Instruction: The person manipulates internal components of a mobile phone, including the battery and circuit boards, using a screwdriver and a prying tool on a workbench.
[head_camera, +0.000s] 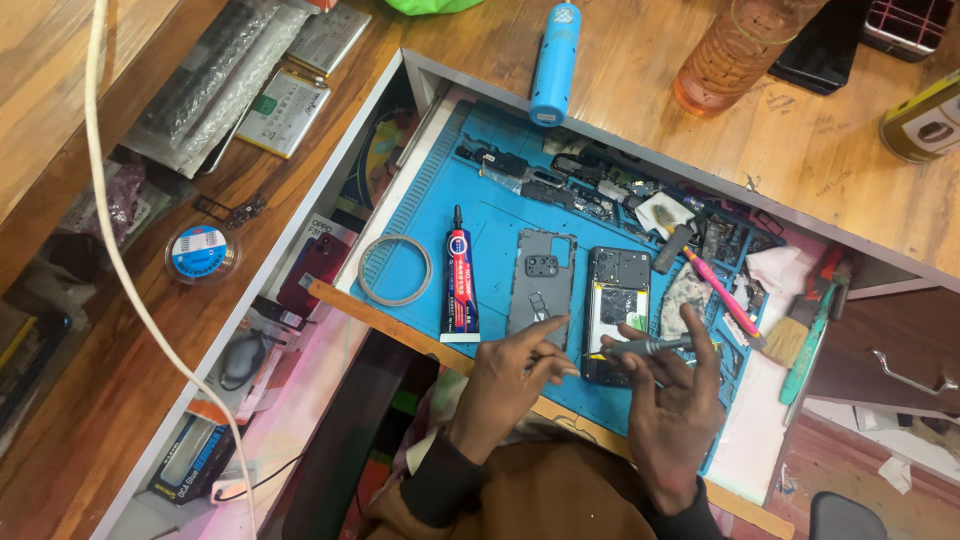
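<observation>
My right hand (672, 405) grips a slim grey screwdriver (645, 347) that lies across the lower end of an opened phone body (616, 310) with its insides showing. My left hand (515, 368) hovers with fingers pinched at the bottom edge of the grey phone back cover (541, 285), close to the screwdriver tip. Whether it pinches something small I cannot tell. Both phone parts lie on a blue work mat (495, 215) inside a pulled-out drawer.
On the mat are a tube of glue (459, 280), a roll of tape (395, 270), a pink-handled tool (725, 293), a brush (790, 335) and several small phone parts (590, 190). A blue cylinder (553, 62), an orange bottle (735, 50) and a white cable (130, 290) are on the wooden desk.
</observation>
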